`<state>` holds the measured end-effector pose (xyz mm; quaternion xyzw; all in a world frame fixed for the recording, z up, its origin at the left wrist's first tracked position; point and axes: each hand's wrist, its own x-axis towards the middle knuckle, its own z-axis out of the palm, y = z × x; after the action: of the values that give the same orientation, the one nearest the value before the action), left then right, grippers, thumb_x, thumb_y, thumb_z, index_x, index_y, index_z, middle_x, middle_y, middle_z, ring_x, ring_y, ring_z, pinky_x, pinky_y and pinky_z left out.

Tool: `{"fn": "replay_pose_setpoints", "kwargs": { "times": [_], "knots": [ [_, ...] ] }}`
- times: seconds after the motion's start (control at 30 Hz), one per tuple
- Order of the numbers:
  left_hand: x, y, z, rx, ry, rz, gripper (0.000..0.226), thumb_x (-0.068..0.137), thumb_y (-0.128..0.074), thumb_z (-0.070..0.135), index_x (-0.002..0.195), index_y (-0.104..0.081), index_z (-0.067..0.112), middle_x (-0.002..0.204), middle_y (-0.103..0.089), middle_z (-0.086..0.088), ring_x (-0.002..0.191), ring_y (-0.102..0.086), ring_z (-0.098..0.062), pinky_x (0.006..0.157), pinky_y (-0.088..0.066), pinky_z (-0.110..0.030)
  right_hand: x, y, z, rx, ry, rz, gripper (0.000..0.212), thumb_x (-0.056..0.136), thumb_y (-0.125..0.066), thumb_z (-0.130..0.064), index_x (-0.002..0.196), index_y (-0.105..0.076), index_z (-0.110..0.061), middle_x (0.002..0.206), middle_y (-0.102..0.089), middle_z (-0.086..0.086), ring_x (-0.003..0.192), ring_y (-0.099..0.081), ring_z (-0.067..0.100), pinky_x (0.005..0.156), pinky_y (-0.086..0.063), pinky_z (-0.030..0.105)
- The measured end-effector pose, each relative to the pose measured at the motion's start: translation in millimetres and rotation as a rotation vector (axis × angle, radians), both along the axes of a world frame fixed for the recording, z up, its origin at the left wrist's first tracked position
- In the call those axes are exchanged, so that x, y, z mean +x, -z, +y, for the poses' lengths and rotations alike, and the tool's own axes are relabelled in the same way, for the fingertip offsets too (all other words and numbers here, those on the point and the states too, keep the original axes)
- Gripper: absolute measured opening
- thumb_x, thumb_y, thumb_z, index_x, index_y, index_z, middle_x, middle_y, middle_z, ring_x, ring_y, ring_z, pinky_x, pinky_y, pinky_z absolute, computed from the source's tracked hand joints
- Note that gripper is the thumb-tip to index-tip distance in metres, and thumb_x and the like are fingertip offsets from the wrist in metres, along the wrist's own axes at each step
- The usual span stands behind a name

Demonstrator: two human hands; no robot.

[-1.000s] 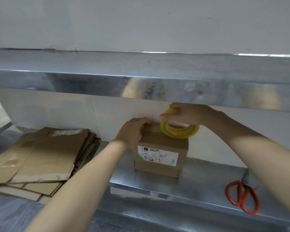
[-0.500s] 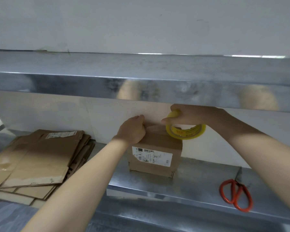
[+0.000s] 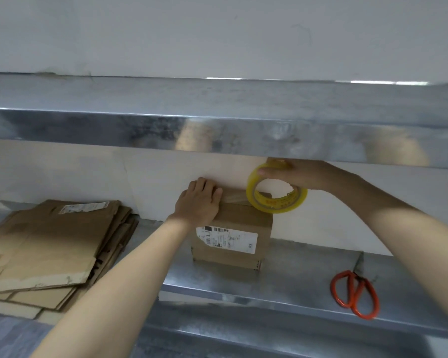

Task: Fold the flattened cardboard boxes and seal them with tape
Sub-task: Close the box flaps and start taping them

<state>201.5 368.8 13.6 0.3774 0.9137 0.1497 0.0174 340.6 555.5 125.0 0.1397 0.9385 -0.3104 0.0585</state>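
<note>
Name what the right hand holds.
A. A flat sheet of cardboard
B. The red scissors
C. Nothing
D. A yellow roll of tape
D: the right hand grips the yellow tape roll just above the box, while the scissors lie untouched on the metal shelf.

Soft, rather dim indoor light falls from above. The long shiny steel upper shelf (image 3: pixel 217 130) shows white glare streaks along its back edge and smeared tan reflections on its front lip. Shadow darkens the far end of the stack of flattened brown cardboard boxes (image 3: pixel 49 241). The translucent yellow roll of tape (image 3: pixel 277 205) looks bright. Wide-angle distortion bends straight edges near the corners, and the near foreground is slightly blurred.
</note>
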Motion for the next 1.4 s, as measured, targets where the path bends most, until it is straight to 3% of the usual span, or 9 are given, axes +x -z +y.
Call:
{"fn": "replay_pose_setpoints", "kwargs": {
  "times": [0.1, 0.23, 0.4, 0.67, 0.77, 0.87, 0.97, 1.13, 1.4],
  "knots": [
    [-3.5, 4.3, -2.6, -0.047, 0.014, 0.054, 0.039, 0.102, -0.020, 0.035, 0.129, -0.040, 0.014, 0.133, -0.036, -0.005, 0.122, -0.031, -0.025, 0.097, -0.031, -0.035, -0.8, 3.8, 1.3, 0.069, -0.071, 0.043, 0.031, 0.089, -0.045, -0.064, 0.080, -0.052, -0.034, 0.069, -0.046, -0.018, 0.063, -0.045, 0.001, 0.059, -0.033, 0.020],
    [-3.5, 2.0, -2.0, -0.114, 0.017, 0.064, 0.048, 0.099, -0.014, 0.041, 0.132, -0.039, 0.016, 0.137, -0.034, -0.005, 0.125, -0.029, -0.026, 0.100, -0.030, -0.036, 8.4, 12.5, 14.8, 0.203, -0.010, 0.096, 0.038, 0.084, -0.049, -0.068, 0.084, -0.055, -0.030, 0.079, -0.057, -0.016, 0.078, -0.054, 0.002, 0.069, -0.040, 0.024],
    [2.2, -6.3, -0.1, -0.112, 0.001, 0.034, 0.062, 0.095, -0.018, 0.064, 0.129, -0.040, 0.017, 0.135, -0.036, -0.002, 0.128, -0.032, -0.022, 0.106, -0.027, -0.036, 17.9, 25.1, 23.9, 0.209, -0.016, 0.256, 0.048, 0.073, -0.053, -0.075, 0.075, -0.056, -0.027, 0.072, -0.058, -0.010, 0.076, -0.057, 0.011, 0.071, -0.044, 0.032],
    [3.5, -9.7, -1.7, -0.170, -0.010, 0.109, 0.063, 0.094, -0.023, 0.066, 0.132, -0.041, 0.020, 0.138, -0.036, -0.004, 0.129, -0.033, -0.024, 0.107, -0.022, -0.038, 25.0, 34.6, 27.3, 0.264, -0.086, 0.251, 0.060, 0.072, -0.052, -0.076, 0.076, -0.059, -0.016, 0.066, -0.060, 0.003, 0.070, -0.061, 0.021, 0.068, -0.048, 0.037],
    [9.1, -16.2, 5.1, -0.006, 0.052, 0.258, 0.055, 0.095, -0.043, 0.056, 0.136, -0.044, 0.020, 0.138, -0.039, -0.003, 0.126, -0.038, -0.026, 0.103, -0.027, -0.037, 29.4, 34.6, 28.2, 0.251, -0.086, 0.263, 0.073, 0.064, -0.043, -0.084, 0.081, -0.061, -0.015, 0.068, -0.062, 0.004, 0.070, -0.061, 0.020, 0.069, -0.050, 0.039],
    [17.4, -21.2, 18.9, 0.168, 0.253, 0.139, 0.028, 0.093, -0.060, 0.027, 0.119, -0.060, 0.019, 0.116, -0.053, 0.000, 0.107, -0.052, -0.024, 0.095, -0.042, -0.042, 31.4, 30.9, 32.2, 0.288, -0.076, 0.199, 0.062, 0.073, -0.052, -0.074, 0.079, -0.059, -0.013, 0.065, -0.059, 0.001, 0.071, -0.059, 0.019, 0.067, -0.046, 0.034],
    [18.3, -18.5, 23.8, 0.237, 0.241, -0.031, 0.011, 0.091, -0.061, 0.018, 0.099, -0.068, 0.019, 0.098, -0.052, 0.005, 0.095, -0.056, -0.022, 0.091, -0.046, -0.046, 36.4, 33.2, 34.5, 0.295, -0.065, 0.159, 0.051, 0.080, -0.056, -0.066, 0.078, -0.056, -0.015, 0.065, -0.056, -0.001, 0.071, -0.057, 0.018, 0.068, -0.045, 0.035],
    [22.7, -17.0, 24.1, 0.186, 0.086, -0.082, 0.022, 0.090, -0.057, 0.043, 0.080, -0.054, 0.023, 0.095, -0.044, 0.003, 0.090, -0.050, -0.019, 0.090, -0.045, -0.038, 37.4, 44.2, 33.3, 0.270, -0.060, 0.188, 0.055, 0.078, -0.052, -0.070, 0.080, -0.056, -0.016, 0.063, -0.054, -0.001, 0.067, -0.055, 0.016, 0.069, -0.046, 0.036],
    [43.1, -24.7, 31.0, 0.160, -0.022, -0.056, 0.039, 0.085, -0.059, 0.054, 0.085, -0.051, 0.016, 0.102, -0.043, -0.002, 0.102, -0.045, -0.022, 0.076, -0.037, -0.032, 43.0, 58.2, 41.2, 0.178, 0.012, 0.210, 0.051, 0.077, -0.053, -0.072, 0.079, -0.058, -0.022, 0.070, -0.063, 0.004, 0.072, -0.061, 0.020, 0.068, -0.049, 0.036]
  ]
}}
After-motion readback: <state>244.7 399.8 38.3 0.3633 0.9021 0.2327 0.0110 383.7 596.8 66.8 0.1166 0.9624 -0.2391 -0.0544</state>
